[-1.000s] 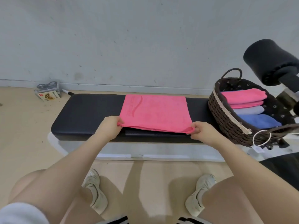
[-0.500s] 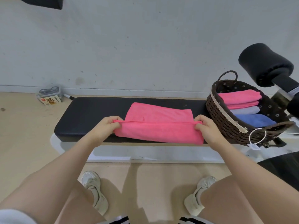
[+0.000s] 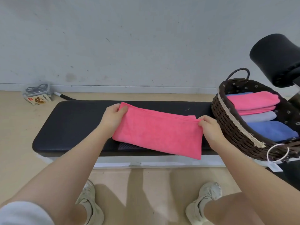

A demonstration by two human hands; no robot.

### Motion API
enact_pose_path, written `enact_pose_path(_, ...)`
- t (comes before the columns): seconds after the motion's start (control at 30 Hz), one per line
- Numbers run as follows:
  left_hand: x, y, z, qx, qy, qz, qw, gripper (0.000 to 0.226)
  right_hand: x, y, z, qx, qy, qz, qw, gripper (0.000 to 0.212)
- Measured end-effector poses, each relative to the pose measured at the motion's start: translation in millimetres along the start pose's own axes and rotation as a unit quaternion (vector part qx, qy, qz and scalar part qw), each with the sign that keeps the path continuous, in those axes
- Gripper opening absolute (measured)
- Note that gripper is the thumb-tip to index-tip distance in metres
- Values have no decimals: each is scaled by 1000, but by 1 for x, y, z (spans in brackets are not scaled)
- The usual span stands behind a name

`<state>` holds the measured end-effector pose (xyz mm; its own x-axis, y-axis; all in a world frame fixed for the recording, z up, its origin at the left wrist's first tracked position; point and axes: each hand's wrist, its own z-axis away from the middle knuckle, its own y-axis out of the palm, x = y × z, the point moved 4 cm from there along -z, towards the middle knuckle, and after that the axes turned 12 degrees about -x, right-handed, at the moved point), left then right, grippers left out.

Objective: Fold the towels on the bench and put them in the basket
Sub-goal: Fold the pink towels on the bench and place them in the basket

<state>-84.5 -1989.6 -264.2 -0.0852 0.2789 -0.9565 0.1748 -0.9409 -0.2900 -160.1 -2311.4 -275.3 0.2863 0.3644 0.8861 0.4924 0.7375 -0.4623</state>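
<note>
A pink towel (image 3: 159, 133), folded in half, lies on the black padded bench (image 3: 73, 124), its near edge hanging a little over the front. My left hand (image 3: 113, 117) pinches the far left corner, and my right hand (image 3: 209, 127) pinches the far right corner. At the bench's right end stands a dark wicker basket (image 3: 230, 127). Inside it lie a folded pink towel (image 3: 253, 101), a grey towel (image 3: 258, 116) and a blue towel (image 3: 272, 130).
A black foam roller pad (image 3: 276, 59) juts in at the upper right above the basket. A small box with cables (image 3: 38, 96) sits on the floor by the wall at the left. My knees and shoes (image 3: 90, 202) are below the bench.
Both hands carried the towel's near edge up and away over the far edge, folding the flat towel in half. The hands now rest at the far corners.
</note>
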Motion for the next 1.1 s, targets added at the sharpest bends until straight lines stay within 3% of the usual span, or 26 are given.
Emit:
enact_pose_path(0.1,11,20,-26,9,6,-110,994,37,-1,8,-19,-10,12,88,996,23)
enact_pose_path(0.27,7,42,-42,-12,91,-322,942,36,0,16,-38,-39,2,203,978,27)
enact_pose_path(0.57,12,48,-48,-26,159,-417,895,35,-14,19,-45,-70,1,287,955,26)
enact_pose_path(0.7,8,51,-47,-39,163,-436,884,34,-7,19,-39,-73,-17,372,925,23)
enact_pose_path(0.8,3,54,-39,-87,269,-449,847,44,8,28,-28,-143,-121,440,878,37)
enact_pose_path(0.87,-4,64,-26,-74,380,-424,819,45,26,50,-12,-166,-239,402,868,46)
enact_pose_path(0.93,-1,81,-11,68,422,-413,804,60,43,86,10,-59,-311,352,881,56)
enact_pose_path(1.0,14,88,0,195,378,-437,792,81,47,122,33,101,-308,338,884,58)
enact_pose_path(1.03,22,86,1,218,357,-458,785,85,42,133,39,148,-290,347,879,57)
enact_pose_path(1.1,34,81,-2,218,346,-498,765,90,28,138,40,163,-266,386,868,60)
